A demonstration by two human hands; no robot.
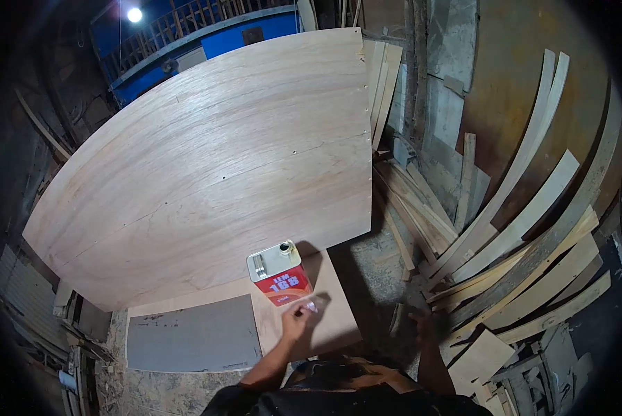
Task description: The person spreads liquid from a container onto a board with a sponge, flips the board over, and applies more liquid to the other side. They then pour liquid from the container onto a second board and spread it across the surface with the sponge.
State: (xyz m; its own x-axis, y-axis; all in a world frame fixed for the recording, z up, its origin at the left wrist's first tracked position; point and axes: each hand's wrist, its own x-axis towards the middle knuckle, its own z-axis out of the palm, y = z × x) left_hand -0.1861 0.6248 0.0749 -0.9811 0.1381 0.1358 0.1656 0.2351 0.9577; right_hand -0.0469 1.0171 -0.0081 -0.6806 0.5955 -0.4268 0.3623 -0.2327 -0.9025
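Observation:
A red and white metal can (281,276) marked "188" stands upright on a light wooden board, its round top opening uncovered. Just below the can, my left hand (295,321) is closed with its fingertips on a small, pale, shiny thing (311,306) that I cannot make out. To the right, over the shadowed floor, hangs my right hand (422,324), dark and apart from the can; its fingers are too dim to read. A grey sheet (193,335) lies left of the light board (335,315).
A large curved plywood panel (220,159) fills the middle beyond the can. Curved wooden strips (526,173) lean at the right, with more offcuts (481,357) below them. A lit lamp (134,14) hangs at the top left.

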